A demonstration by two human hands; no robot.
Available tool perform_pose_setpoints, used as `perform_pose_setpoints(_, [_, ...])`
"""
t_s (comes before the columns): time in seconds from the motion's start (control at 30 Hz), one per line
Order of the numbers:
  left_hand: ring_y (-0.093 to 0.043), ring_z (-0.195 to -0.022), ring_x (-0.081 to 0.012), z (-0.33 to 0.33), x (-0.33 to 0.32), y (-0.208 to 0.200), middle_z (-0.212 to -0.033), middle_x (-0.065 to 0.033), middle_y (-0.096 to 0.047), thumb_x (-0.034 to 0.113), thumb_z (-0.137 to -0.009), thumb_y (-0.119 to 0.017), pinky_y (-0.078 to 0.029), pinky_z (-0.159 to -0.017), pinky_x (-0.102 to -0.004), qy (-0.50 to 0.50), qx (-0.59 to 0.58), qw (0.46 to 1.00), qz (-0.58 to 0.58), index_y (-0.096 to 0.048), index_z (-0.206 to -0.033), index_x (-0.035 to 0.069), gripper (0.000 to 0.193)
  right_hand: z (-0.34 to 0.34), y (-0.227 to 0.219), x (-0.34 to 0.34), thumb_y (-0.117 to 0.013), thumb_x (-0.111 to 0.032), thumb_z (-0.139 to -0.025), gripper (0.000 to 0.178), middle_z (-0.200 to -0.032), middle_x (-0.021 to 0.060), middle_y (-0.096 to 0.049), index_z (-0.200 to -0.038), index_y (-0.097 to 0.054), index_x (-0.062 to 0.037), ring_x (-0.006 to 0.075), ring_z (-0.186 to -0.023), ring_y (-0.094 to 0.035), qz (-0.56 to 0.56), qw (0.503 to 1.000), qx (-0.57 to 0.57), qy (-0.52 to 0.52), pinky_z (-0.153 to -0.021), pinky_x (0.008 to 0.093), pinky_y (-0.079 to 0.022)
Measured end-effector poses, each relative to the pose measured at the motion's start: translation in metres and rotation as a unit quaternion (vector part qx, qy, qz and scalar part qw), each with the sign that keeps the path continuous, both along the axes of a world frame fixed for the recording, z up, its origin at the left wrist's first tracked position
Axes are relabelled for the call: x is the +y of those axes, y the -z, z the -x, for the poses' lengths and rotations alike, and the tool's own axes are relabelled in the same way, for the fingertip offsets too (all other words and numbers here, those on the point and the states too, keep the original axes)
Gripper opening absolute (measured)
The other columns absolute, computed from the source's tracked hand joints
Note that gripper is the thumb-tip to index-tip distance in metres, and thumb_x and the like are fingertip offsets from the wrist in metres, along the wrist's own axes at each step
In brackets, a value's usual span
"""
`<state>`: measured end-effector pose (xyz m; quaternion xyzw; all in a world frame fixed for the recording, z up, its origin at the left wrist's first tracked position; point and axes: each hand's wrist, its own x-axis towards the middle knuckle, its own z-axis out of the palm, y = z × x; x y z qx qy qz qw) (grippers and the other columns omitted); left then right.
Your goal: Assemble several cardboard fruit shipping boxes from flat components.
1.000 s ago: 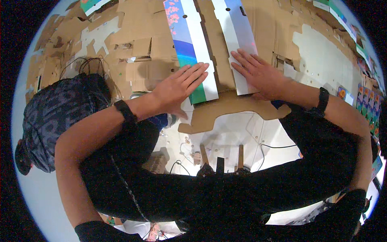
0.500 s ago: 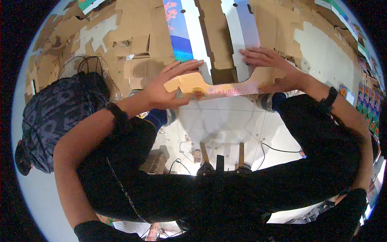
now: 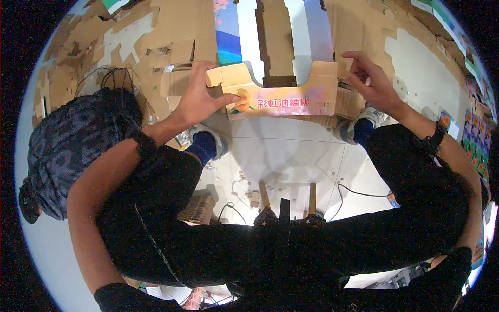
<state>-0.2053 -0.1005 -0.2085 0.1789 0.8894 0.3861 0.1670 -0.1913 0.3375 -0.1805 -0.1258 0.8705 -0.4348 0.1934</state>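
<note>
A partly folded printed cardboard fruit box (image 3: 283, 96) lies in front of me, its near end panel cream and pink with a peach picture, lettering and a curved cut-out on top. Behind it run a blue printed side with pink blossoms, white flaps and a brown strip between them. My left hand (image 3: 201, 99) is closed on the panel's left end, thumb on the printed face; its other fingers are partly hidden behind the cardboard. Just beyond the right end, my right hand (image 3: 374, 86) is raised off the box, fingers bent and apart, holding nothing.
Brown cardboard sheets (image 3: 171, 26) cover the surface around the box. A dark patterned bag (image 3: 78, 151) stands at the left. Printed cards or packs (image 3: 474, 135) line the far right. My shoes (image 3: 221, 140) and a black cable (image 3: 358, 192) are on the pale floor below.
The near end panel has tilted so its printed face shows more fully. My right hand has come off the panel and moved right; my left hand has shifted slightly left, thumb on the face.
</note>
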Motion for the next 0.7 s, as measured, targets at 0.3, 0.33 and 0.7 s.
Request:
perform_pose_setpoints(0.3, [-0.057, -0.105, -0.0297, 0.003, 0.000, -0.009, -0.112, -0.0141, -0.054, 0.026, -0.086, -0.077, -0.049, -0.088, -0.0397, 0.021, -0.054, 0.998, -0.032, -0.052, -0.123, 0.001, 0.052, 0.005, 0.003, -0.026, -0.061, -0.018, -0.098, 0.028, -0.082, -0.0012, -0.051, -0.122, -0.052, -0.0066, 0.0082, -0.075, -0.049, -0.056, 0.997, -0.040, -0.032, -0.067, 0.0254, -0.043])
perform_pose_setpoints(0.33, [-0.057, -0.105, -0.0297, 0.003, -0.001, -0.009, -0.112, -0.0141, -0.054, 0.026, -0.086, -0.077, -0.049, -0.088, -0.0397, 0.019, -0.056, 0.998, -0.031, -0.052, -0.123, 0.001, 0.052, 0.006, 0.003, -0.027, -0.061, -0.018, -0.098, 0.028, -0.082, -0.0012, -0.051, -0.122, -0.052, -0.0066, 0.0082, -0.075, -0.049, -0.051, 0.996, -0.049, -0.048, -0.067, 0.0254, -0.043])
perform_pose_setpoints(0.7, [-0.059, -0.111, -0.0366, 0.007, -0.006, -0.022, -0.120, -0.0165, -0.060, 0.034, -0.094, -0.063, -0.049, -0.093, -0.0395, 0.144, 0.054, 0.987, 0.053, -0.056, -0.127, 0.006, 0.044, 0.004, 0.002, -0.027, -0.060, -0.022, -0.100, 0.022, -0.083, -0.0032, -0.052, -0.110, -0.053, -0.0047, 0.0049, -0.075, -0.047, 0.007, 0.999, -0.045, -0.028, -0.068, 0.0237, -0.042])
